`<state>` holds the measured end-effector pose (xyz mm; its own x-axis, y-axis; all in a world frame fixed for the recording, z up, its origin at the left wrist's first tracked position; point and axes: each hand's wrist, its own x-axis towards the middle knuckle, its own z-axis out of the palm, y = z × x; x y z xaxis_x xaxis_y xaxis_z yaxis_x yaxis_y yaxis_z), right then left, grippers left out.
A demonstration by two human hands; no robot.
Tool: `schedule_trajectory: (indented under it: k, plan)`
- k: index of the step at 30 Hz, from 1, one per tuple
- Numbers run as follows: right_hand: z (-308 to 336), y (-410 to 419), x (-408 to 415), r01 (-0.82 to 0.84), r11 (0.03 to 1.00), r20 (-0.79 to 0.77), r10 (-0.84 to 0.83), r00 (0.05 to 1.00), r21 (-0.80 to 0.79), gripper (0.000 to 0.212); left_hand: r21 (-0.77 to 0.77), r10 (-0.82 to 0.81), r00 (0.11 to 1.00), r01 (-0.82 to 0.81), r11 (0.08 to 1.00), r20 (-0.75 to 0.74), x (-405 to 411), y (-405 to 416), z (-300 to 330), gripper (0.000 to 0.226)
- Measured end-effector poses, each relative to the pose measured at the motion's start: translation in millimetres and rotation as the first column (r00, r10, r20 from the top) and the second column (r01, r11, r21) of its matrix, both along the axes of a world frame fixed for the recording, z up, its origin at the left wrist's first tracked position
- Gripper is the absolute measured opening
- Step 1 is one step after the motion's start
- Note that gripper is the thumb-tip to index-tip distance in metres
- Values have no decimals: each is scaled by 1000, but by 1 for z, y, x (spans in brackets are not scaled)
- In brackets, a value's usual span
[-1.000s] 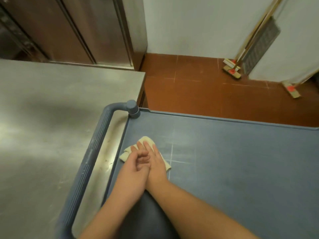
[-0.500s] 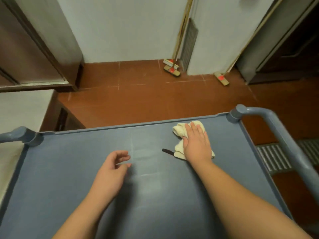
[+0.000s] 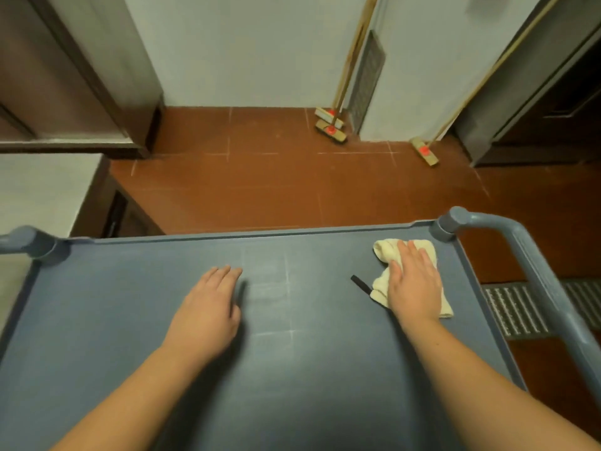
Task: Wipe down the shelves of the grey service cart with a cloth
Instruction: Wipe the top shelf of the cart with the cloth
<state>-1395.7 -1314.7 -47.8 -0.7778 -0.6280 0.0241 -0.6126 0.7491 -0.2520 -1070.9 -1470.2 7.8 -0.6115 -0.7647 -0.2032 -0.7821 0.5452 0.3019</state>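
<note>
Hands on the cart top

The right hand lies flat, fingers straight, pressing the cream cloth near the cart's far right corner (a black tag sticks out); the left hand rests open mid-shelf.

Both forearms bare, apparently no sleeves, rings or watch visible.

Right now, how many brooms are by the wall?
3. Two stand together by the vent, their heads stacked: one behind, one in front. The third leans further right, near the doorway. More may be hidden out of view.
</note>
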Motion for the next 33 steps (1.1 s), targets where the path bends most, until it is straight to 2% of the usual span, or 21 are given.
schedule_trajectory:
  k: [4, 7, 10, 13, 16, 21, 25, 27, 30, 32, 33]
  plan:
    - [3, -68, 99, -179, 983, 41, 181, 983, -40, 46, 58, 156, 986, -153, 987, -57, 77, -13, 4, 60]
    - [2, -129, 200, -359, 933, 59, 361, 931, -32, 46, 75, 274, 952, -266, 961, -132, 140, -18, 20, 58]
    - [6, -182, 317, -552, 833, 79, 553, 829, -36, 45, 79, 398, 900, -390, 917, -179, 202, -16, 36, 57]
    - [9, -218, 420, -725, 687, 87, 726, 682, -50, 46, 50, 470, 856, -471, 881, -214, 250, -12, 47, 58]
    - [7, -234, 471, -781, 624, 100, 779, 619, -34, 49, 19, 485, 846, -493, 870, -221, 282, -13, 47, 58]
    - [4, -222, 458, -787, 616, 109, 784, 611, -21, 52, 26, 485, 859, -488, 872, -162, 312, -5, 41, 59]
    - [4, -193, 404, -724, 690, 121, 718, 686, 10, 52, 80, 481, 859, -475, 877, -176, 297, 15, 41, 60]
    - [4, -169, 366, -678, 735, 122, 672, 730, 10, 52, 200, 488, 834, -448, 871, -256, 276, 29, 40, 59]
    - [4, -113, 297, -608, 794, 99, 604, 791, 12, 54, 427, 546, 717, -371, 825, -433, 228, 60, 39, 55]
    - [5, -66, 241, -546, 838, 88, 542, 836, 22, 54, 488, 562, 657, -320, 812, -503, 185, 89, 37, 53]
    - [5, -41, 213, -512, 859, 84, 508, 857, 25, 54, 501, 554, 655, -295, 814, -514, 162, 105, 35, 53]
